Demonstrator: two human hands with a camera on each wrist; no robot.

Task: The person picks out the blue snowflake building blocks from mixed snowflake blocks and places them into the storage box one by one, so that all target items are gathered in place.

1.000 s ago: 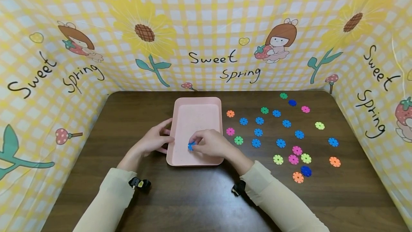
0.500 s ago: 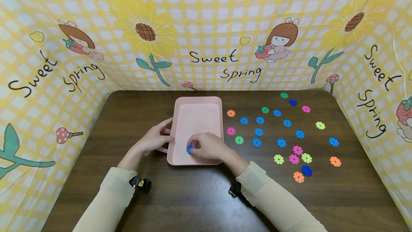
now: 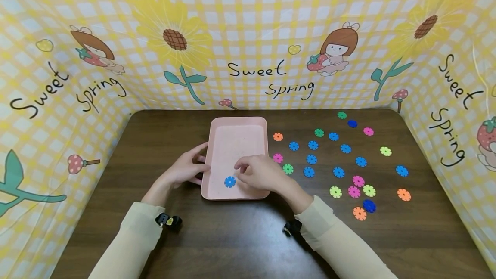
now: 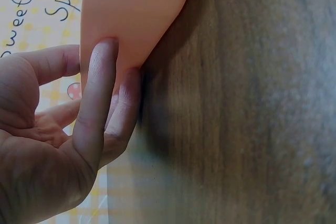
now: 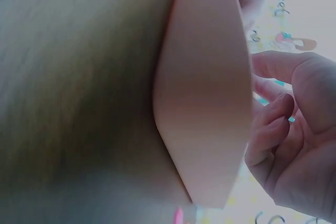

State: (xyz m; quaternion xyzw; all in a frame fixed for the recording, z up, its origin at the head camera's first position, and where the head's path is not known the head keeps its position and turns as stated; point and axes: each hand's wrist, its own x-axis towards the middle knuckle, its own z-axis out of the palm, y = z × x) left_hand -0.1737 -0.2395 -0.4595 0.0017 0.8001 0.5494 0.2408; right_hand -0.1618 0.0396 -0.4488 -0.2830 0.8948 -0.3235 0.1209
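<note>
A blue notched plastic disc (image 3: 230, 181) lies flat in the pink tray (image 3: 238, 141), toward its near left part. Just right of that disc, my right hand (image 3: 259, 173) hovers over the tray, its fingers loosely bent and holding nothing; the right wrist view shows the hand (image 5: 299, 129) beyond the tray's near wall (image 5: 205, 93). My left hand (image 3: 186, 166) rests at the tray's left side. In the left wrist view, fingertips of the left hand (image 4: 68, 119) touch the tray's outer wall (image 4: 131, 14).
Several notched discs in blue, green, orange, pink and yellow-green lie spread right of the tray, among them a green disc (image 3: 288, 169) and a pink disc (image 3: 277, 158) near its edge. A yellow checked cloth (image 3: 248, 20) encloses the dark wooden table (image 3: 232, 236) behind and at the sides.
My right hand set the blue disc down in the tray, let go and drew back slightly to the right. The left hand and the tray have stayed in place.
</note>
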